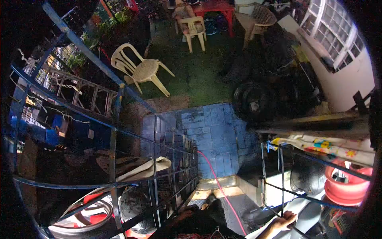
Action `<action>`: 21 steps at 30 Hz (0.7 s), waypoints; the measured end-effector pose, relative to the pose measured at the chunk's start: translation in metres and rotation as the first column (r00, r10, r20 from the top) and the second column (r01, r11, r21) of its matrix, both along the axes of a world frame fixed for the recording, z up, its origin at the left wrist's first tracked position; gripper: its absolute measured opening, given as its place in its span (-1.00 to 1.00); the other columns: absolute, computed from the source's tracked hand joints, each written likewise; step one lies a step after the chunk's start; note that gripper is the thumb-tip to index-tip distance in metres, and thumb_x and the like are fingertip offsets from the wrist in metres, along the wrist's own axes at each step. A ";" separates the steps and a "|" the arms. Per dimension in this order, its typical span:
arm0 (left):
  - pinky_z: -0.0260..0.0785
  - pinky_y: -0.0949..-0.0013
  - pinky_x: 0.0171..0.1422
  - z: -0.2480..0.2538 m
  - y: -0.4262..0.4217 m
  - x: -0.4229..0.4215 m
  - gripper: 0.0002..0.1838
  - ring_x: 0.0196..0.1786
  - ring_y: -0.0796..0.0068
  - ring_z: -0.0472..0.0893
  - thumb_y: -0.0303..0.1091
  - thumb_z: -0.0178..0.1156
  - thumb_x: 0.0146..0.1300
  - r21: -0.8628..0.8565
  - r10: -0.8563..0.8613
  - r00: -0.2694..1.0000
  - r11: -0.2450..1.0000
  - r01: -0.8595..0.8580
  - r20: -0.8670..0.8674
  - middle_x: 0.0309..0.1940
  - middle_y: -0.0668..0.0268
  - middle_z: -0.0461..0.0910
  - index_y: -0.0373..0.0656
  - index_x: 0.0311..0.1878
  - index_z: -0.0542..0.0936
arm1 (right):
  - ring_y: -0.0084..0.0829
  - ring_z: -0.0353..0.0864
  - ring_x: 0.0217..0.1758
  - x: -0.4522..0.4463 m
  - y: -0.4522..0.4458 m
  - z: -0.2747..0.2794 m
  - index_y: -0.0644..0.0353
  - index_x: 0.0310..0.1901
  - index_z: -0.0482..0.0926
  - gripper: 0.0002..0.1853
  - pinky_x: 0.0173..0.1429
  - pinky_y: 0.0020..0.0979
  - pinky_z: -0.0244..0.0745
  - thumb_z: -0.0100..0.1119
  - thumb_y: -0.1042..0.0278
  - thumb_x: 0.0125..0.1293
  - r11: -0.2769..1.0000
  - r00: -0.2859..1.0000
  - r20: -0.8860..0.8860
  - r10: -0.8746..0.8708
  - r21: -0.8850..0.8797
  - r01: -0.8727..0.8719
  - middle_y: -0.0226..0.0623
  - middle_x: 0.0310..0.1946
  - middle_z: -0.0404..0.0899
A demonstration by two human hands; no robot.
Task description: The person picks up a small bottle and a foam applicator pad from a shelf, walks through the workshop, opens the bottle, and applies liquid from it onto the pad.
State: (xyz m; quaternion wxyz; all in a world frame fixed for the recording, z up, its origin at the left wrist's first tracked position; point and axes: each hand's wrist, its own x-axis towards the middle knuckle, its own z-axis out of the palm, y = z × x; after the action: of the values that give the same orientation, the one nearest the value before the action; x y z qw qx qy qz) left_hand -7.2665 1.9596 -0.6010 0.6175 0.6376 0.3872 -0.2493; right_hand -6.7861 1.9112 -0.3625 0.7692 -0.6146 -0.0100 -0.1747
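At the lower right my right hand point(283, 220) has its fingers wrapped round a thin dark metal bar point(299, 231) beside a pale panel. My left hand point(184, 215) is low and dim near the middle, close to the blue metal railing point(156, 187); its fingers are lost in shadow. Between the hands my foot point(209, 199) shows at the step edge point(217, 183). A pink hose point(217, 179) runs from the railing down past my right side.
Blue tiles point(209, 131) lead to a green floor point(191, 67) with a cream plastic chair point(145, 71) and a red table point(215, 7). Dark tyres point(252, 101) stand right of the tiles. Wheel rims point(346, 185) and a flowered cloth point(326, 147) are at the right railing.
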 end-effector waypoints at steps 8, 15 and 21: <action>0.47 0.07 0.25 -0.006 -0.002 0.003 -0.54 0.13 0.05 0.63 0.02 0.00 0.49 -0.013 0.011 1.000 1.000 -0.011 -0.002 0.13 0.09 0.62 0.08 0.33 0.54 | -0.62 0.06 -0.60 -0.005 0.012 0.013 0.12 -0.49 0.33 -0.60 -0.44 -0.47 -0.02 0.08 0.14 0.52 0.994 0.994 0.111 -0.021 -0.108 0.033 -0.53 -0.64 0.12; 0.46 0.07 0.25 -0.012 0.003 0.010 -0.52 0.14 0.05 0.63 0.04 0.02 0.47 -0.007 -0.018 1.000 1.000 0.018 -0.001 0.14 0.08 0.62 0.04 0.31 0.54 | -0.57 0.16 -0.51 0.009 -0.016 -0.025 0.13 -0.41 0.34 -0.64 -0.36 -0.47 0.07 0.07 0.12 0.52 0.997 0.998 0.001 0.068 -0.031 -0.068 -0.49 -0.56 0.19; 0.46 0.06 0.25 -0.012 0.009 0.024 -0.50 0.14 0.05 0.63 0.06 0.04 0.46 -0.020 -0.034 0.999 0.999 0.034 0.003 0.14 0.06 0.62 0.01 0.30 0.55 | -0.43 0.32 -0.30 -0.003 -0.035 -0.027 0.26 -0.24 0.45 -0.68 -0.08 -0.41 0.33 -0.16 0.22 0.61 0.795 0.910 0.381 0.161 -0.596 0.110 -0.38 -0.41 0.34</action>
State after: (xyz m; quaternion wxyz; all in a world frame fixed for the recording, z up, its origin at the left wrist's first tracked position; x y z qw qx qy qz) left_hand -7.2421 1.9684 -0.6132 0.6198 0.6384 0.3730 -0.2629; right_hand -6.7896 1.8761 -0.3896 0.5143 -0.7764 -0.2361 -0.2774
